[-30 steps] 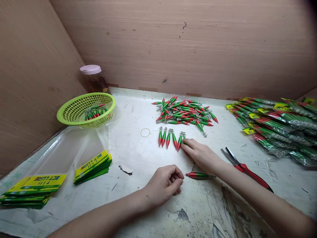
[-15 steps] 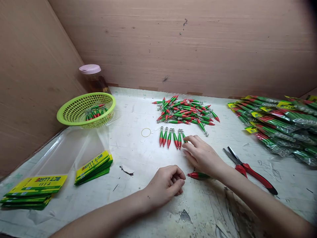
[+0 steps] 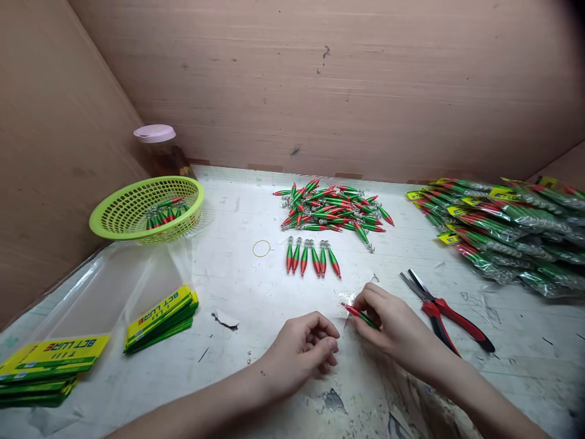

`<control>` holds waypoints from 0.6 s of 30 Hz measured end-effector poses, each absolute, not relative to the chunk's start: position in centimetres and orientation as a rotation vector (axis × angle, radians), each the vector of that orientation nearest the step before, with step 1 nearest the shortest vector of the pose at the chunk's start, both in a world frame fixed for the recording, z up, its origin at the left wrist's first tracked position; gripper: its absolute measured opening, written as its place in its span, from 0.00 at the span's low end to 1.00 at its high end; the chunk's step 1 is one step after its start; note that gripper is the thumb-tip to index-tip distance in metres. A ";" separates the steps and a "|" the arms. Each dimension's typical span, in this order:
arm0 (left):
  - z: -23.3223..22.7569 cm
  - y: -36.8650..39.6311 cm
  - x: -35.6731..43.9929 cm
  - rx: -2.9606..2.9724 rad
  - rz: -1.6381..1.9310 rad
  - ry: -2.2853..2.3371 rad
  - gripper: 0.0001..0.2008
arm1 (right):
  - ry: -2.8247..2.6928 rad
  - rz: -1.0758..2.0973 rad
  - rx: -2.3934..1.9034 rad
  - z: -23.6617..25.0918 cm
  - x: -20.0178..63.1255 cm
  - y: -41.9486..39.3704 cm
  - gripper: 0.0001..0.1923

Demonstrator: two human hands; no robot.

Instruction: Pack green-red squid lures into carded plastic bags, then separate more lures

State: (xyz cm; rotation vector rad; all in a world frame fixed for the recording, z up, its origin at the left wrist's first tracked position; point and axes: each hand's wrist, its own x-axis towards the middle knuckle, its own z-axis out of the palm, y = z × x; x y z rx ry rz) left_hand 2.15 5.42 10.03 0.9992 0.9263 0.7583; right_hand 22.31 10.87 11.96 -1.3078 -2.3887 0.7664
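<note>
Head view, the only one: right hand (image 3: 388,323) had a lure (image 3: 364,317) pinched between thumb and fingers, red tip poking out toward the left hand, rear end hidden in the grip. Left hand (image 3: 306,344) sat just beside it, fingers loosely curled, not clenched, nothing visible in it. Held lure was near the front of the table (image 3: 237,238), below the row of lures (image 3: 315,261); whether it touched the surface, couldn't tell. Handling, as judged: light, stiff body, probably slick from the glossy finish, not very fragile though the coating might scratch; best hold was mid-body, fingers kept off the wire hooks, which looked likely to prick or snag. Looks: slim, spindle-shaped, shiny, red at the visible tip, green further back; its own hooks were out of sight, but the six in the row showed silvery ones at their far ends. Loose pile of lures (image 3: 336,210) lay behind the row, pliers (image 3: 429,303) right of the right hand, bagged lures (image 3: 516,244) stacked beyond at far right.
</note>
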 end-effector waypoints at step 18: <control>17.9 9.3 -11.8 1.575 -0.259 2.814 0.24 | -1.054 1.849 -1.113 8.8 21.0 11.7 0.18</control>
